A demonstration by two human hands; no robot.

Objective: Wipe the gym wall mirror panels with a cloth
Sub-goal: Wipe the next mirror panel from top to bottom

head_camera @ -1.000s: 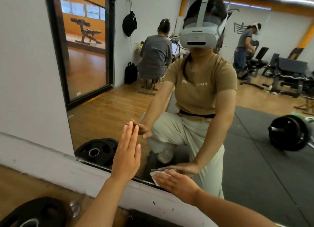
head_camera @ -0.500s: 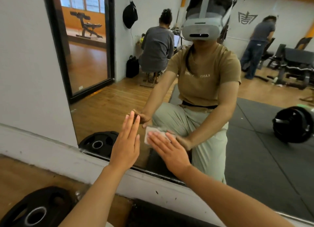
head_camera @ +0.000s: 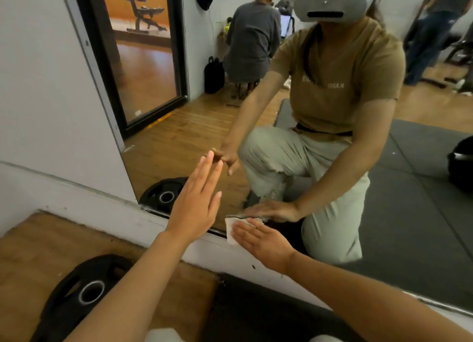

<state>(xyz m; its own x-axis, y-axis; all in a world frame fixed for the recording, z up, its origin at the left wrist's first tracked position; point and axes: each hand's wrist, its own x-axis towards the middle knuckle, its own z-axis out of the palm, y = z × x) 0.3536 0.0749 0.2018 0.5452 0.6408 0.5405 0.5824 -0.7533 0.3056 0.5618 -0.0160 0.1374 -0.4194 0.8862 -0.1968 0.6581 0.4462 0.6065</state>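
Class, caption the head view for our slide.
Right hand presses cloth at mirror's bottom edge; left hand open.

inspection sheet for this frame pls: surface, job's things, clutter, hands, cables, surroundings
Surface: mirror fixed to the wall, lower edge just above the wood floor.
Job's things: white cloth pressed flat against the mirror's lower edge.
Clutter: black weight plate lying on the floor at lower left; dark mat along the wall base.
Hands: left hand flat, fingers straight, its fingertips touching the glass; right hand flat on the cloth.
Cables: nothing seen.
Surroundings: reflection shows a seated person facing away, gym benches, and a second mirror with a dark frame.
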